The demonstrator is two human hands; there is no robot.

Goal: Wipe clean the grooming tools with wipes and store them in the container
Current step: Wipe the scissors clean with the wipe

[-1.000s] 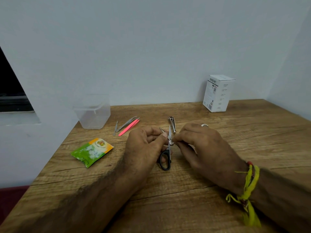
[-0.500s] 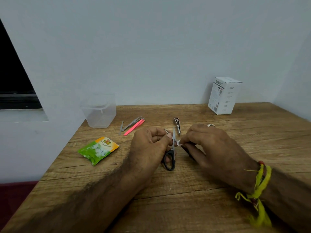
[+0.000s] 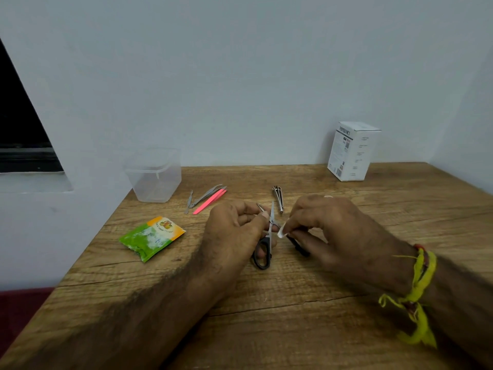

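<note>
Scissors (image 3: 267,237), one pair, between left hand (image 3: 234,231) and right hand (image 3: 330,231).

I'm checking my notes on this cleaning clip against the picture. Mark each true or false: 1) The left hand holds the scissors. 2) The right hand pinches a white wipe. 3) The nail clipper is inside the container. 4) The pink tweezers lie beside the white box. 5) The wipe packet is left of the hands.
1) True: the left hand grips the scissors.
2) True: the right hand pinches the wipe.
3) False: the nail clipper lies on the table; the container looks empty.
4) False: the pink tweezers lie near the container, far from the white box.
5) True: the wipe packet lies left.
</note>
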